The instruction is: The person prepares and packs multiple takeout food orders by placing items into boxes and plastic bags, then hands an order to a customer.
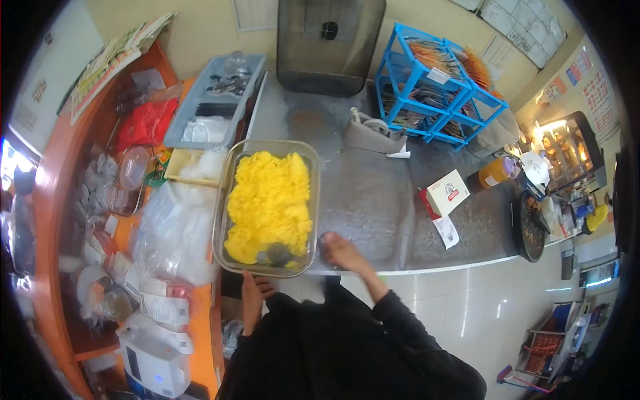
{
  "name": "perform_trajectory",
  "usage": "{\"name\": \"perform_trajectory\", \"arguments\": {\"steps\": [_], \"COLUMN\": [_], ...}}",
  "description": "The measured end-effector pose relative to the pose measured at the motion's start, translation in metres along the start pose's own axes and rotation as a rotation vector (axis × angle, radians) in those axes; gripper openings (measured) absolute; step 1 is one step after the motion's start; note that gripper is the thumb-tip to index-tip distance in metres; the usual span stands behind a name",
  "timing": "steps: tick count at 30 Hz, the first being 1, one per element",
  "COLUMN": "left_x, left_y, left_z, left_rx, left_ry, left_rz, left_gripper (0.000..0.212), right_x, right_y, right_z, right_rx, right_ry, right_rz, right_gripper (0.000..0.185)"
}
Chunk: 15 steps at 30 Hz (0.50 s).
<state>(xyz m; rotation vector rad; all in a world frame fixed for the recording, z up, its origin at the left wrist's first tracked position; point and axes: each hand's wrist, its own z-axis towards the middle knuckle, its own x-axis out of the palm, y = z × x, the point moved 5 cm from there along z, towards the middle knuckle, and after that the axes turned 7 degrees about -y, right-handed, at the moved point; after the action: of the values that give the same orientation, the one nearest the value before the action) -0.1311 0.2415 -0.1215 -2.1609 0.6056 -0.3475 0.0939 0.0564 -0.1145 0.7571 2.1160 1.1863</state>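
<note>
A clear plastic tub (316, 200) holding a mass of crumbly yellow food (272, 200) stands at the left end of the metal counter. A dark round thing, perhaps a scoop, lies in the food at the tub's near end. My left hand (254, 295) is at the tub's near left corner, its fingers apart, touching or close under the rim. Just right of the tub, near the counter's front edge, is my right hand (342, 251) with its fingers curled; whether it holds anything is hidden.
Blue plastic racks (425, 100) with packets stand at the back right. On the metal counter (365, 200) are a tape dispenser (372, 135), a small box (446, 194) with a paper slip, and a dark round pan (530, 227). Left stand a grey-blue tray (175, 135) and plastic bags (177, 225).
</note>
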Motion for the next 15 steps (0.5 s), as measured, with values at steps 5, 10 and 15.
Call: {"name": "perform_trajectory", "arguments": {"steps": [5,10,15], "left_x": [0.015,0.058,0.137], "left_y": [-0.001,-0.035,-0.068], "left_z": [0.022,0.039,0.081], "left_rx": [0.313,0.281,0.314], "left_ry": [-0.012,0.065,0.192], "left_rz": [-0.067,0.007,-0.149], "left_gripper": [0.069,0.064,0.06], "right_x": [0.052,0.025,-0.049], "right_y": [0.028,0.033,0.049], "right_z": [-0.003,0.031,0.105], "right_rx": [-0.142,-0.063,-0.299], "right_ry": [-0.051,-0.072,-0.362], "right_rz": [-0.123,0.14,-0.266], "right_gripper": [0.052,0.05,0.052]}}
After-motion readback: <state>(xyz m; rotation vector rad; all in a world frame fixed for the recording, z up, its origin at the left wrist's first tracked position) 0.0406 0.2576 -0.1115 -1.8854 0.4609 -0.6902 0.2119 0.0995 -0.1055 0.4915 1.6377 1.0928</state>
